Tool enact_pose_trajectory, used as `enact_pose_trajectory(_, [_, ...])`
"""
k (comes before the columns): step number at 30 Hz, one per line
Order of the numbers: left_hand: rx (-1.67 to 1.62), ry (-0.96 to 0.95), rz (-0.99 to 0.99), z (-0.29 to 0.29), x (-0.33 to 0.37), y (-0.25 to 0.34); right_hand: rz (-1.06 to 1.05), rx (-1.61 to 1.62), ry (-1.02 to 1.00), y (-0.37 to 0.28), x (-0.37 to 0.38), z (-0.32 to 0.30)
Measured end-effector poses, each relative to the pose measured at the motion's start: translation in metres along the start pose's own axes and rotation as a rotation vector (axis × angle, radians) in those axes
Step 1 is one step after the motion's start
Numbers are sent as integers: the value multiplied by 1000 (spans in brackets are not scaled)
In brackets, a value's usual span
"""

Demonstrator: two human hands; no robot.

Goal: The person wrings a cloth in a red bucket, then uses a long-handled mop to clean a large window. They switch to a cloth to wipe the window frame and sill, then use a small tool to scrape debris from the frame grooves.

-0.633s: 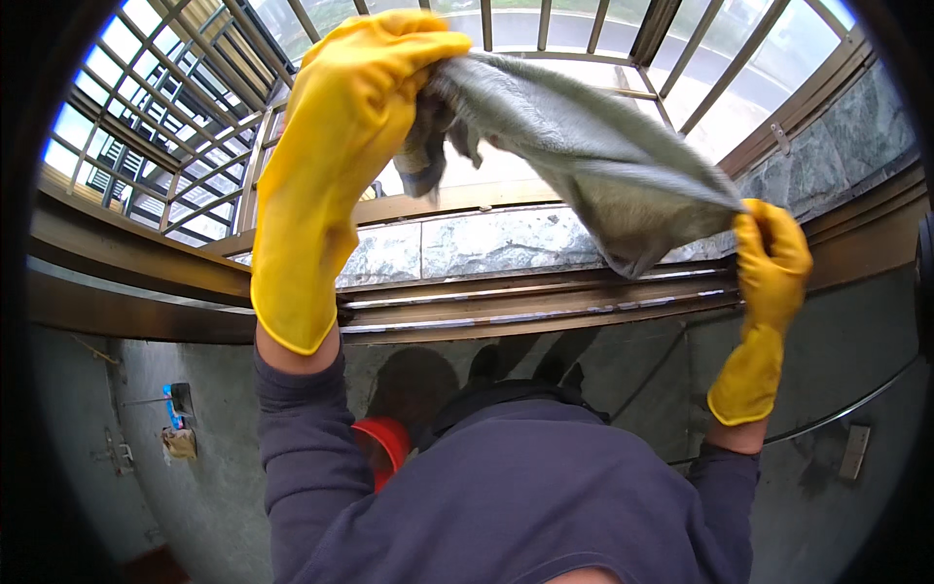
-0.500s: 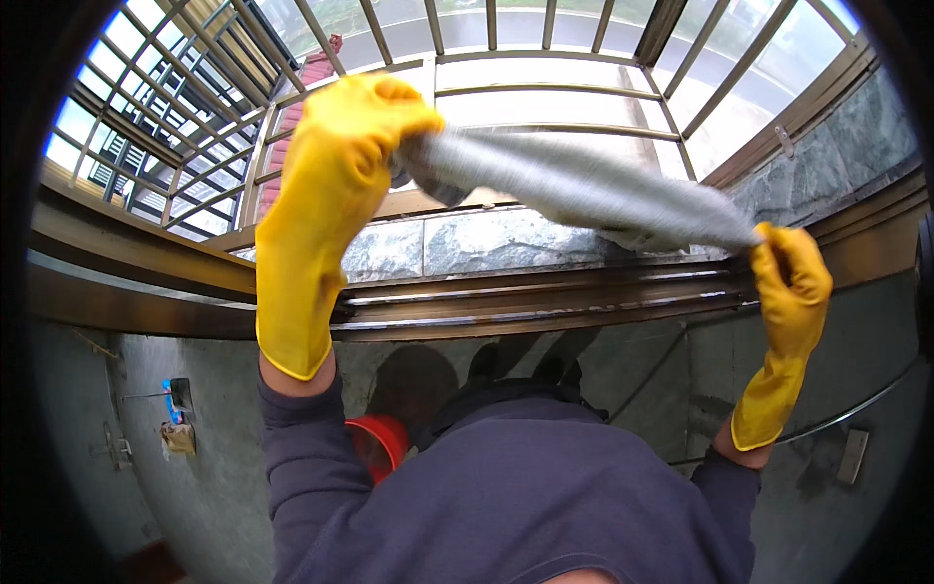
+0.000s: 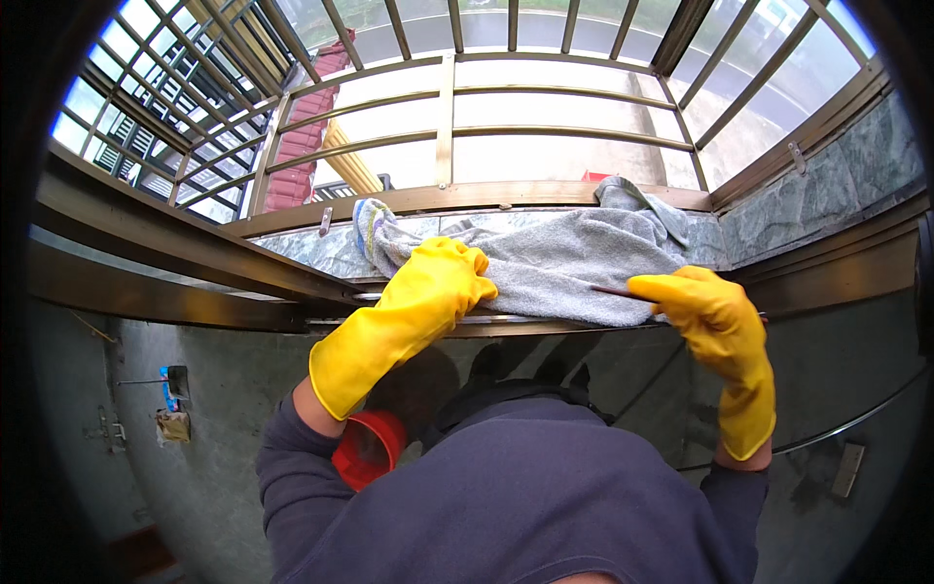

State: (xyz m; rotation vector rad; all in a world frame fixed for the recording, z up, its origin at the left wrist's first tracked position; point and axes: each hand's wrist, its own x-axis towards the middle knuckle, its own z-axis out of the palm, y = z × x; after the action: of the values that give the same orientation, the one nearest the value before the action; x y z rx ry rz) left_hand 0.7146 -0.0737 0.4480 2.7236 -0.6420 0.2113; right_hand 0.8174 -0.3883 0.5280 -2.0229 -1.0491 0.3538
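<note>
A grey towel point(image 3: 574, 255) with a coloured patterned end lies bunched over the stone sill and the metal window track point(image 3: 506, 326). My left hand point(image 3: 443, 282), in a long yellow rubber glove, is closed on the towel's near left part. In a matching glove, my right hand point(image 3: 705, 311) pinches a thin dark stick point(image 3: 618, 291), whose far end points left over the towel's near right part. The towel covers much of the track beneath it.
Metal window bars point(image 3: 559, 130) stand beyond the stone sill point(image 3: 321, 251). A red bucket point(image 3: 394, 438) sits on the floor by my left arm. Further left are a dustpan point(image 3: 178, 381) and a brown bag point(image 3: 173, 425). A small pale block point(image 3: 849, 470) lies at right.
The towel, stretched in the air between both hands before, now rests on the sill and track. Both hands have come down and closer together. A thin stick now shows in my right hand.
</note>
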Motion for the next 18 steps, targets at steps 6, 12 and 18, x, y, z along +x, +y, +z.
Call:
enact_pose_trajectory(6, [-75,-27,122,-31,-3,-1,-26,-478,-138,21,10,62])
enact_pose_trajectory(12, [-223,-341,-450,-30,-6,1,-100,-696,-120,15,12,56])
enact_pose_trajectory(18, [41,-251,51,7,8,-14,-16,-833,-236,14,12,49])
